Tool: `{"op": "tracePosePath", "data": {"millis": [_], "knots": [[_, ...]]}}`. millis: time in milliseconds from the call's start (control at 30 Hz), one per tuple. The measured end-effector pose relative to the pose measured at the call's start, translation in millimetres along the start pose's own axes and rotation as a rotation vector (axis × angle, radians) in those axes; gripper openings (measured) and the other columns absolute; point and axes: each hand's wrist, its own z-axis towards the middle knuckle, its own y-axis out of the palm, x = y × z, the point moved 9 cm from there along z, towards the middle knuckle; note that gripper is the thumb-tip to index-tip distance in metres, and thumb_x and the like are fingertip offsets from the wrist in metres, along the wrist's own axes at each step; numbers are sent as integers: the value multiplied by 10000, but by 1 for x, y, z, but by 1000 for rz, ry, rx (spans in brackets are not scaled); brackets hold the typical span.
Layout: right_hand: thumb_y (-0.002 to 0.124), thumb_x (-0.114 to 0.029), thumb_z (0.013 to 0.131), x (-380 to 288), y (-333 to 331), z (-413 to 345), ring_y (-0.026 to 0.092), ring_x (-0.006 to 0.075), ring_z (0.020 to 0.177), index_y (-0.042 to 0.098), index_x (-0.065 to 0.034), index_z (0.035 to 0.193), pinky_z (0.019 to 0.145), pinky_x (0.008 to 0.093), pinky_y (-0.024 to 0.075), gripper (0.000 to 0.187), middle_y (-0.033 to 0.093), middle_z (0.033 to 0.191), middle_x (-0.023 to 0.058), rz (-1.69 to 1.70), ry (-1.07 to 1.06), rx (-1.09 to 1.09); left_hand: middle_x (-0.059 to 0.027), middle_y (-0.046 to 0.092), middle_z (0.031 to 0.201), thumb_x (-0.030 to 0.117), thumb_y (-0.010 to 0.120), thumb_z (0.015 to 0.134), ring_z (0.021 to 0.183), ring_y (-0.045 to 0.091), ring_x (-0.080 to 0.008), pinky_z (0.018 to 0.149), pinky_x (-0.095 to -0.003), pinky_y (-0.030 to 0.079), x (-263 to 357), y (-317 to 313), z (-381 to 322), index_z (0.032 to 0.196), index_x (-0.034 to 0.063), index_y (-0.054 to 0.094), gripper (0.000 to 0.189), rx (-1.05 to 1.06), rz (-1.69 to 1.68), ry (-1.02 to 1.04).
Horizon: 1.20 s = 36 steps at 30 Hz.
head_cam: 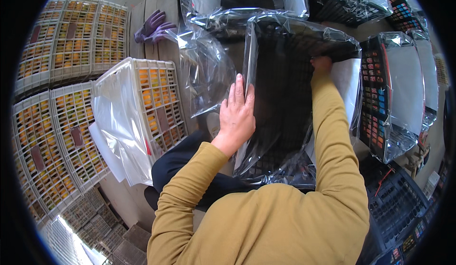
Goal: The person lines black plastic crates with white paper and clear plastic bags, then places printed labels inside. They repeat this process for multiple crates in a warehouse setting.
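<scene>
Before me stands a black plastic crate (281, 87) lined with clear plastic film (210, 65), which hangs over its left side. My left hand (237, 112) lies on the film-covered left rim with fingers stretched out, gripping nothing visible. Deep in the far right part of the crate is my right hand (321, 65), blurred. It is near the right wall, where a white sheet (345, 87) lines the side. Whether its fingers hold film or sheet is hidden.
Purple gloves (155, 26) lie on wooden boards at the far left. White crates of orange fruit (71, 37) stand left; one (162, 97) has film sheets (121, 119) draped over it. Other lined crates (402, 83) stand right and beyond, with a black crate (399, 197) lower right.
</scene>
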Motion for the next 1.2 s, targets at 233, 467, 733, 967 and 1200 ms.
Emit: {"op": "tracePosePath", "data": {"millis": [233,467,733,967,1200], "knots": [[651,-287,848,-8,21,-40,651,284,826,653,19,971,727,409,515,330,680,951,160,786,148,64,-308,344,1474,74,636,686,1290,464,-421,933,-427,501,-4,1,0,1357,6,472,694,30,-23,-7],[661,-735,718,-39,91,-302,387,398,1386,334,160,1419,1145,352,323,1183,377,1459,344,-176,-321,-808,-332,323,1486,87,632,711,1302,467,-418,920,-428,519,-9,9,-4,1393,20,452,709,26,-47,-11],[710,-265,776,-15,163,-422,698,290,795,713,-21,933,684,428,552,290,719,894,169,-47,-438,-1075,-307,310,1507,104,637,734,1273,483,-408,855,-453,534,-11,15,-8,1400,23,455,695,26,-96,-16],[599,-173,791,-34,188,-407,662,415,832,697,-23,858,728,509,523,191,688,901,229,-258,-695,-657,-326,333,1481,78,624,726,1255,509,-404,870,-410,547,-11,14,-11,1380,32,471,673,5,-9,5],[556,-257,859,-23,201,-407,680,393,873,699,-71,958,726,501,529,254,701,965,208,-242,-461,-606,-327,352,1466,57,613,720,1186,549,-401,838,-419,550,-11,15,-11,1330,47,505,619,-26,-29,-12]]}}
